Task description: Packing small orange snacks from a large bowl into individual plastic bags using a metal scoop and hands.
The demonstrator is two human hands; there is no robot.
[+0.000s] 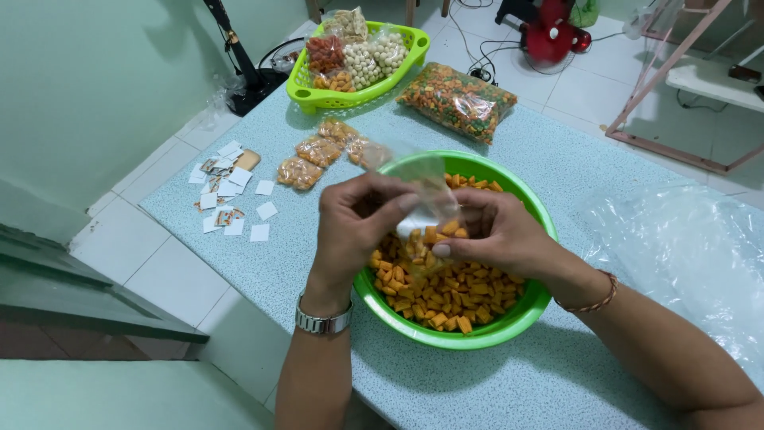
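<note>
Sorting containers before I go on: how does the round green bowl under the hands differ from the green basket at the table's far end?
The green bowl is round, solid-walled and darker; the green basket is angular, slotted and lime. The bowl holds loose orange snack pieces; the basket holds bagged snacks. Both are green plastic on the table.

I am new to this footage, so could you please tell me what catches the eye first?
The round green bowl of orange snack pieces at centre, where the left hand and right hand hold a small clear bag. Behind, a lime basket holds packed snacks.
</note>
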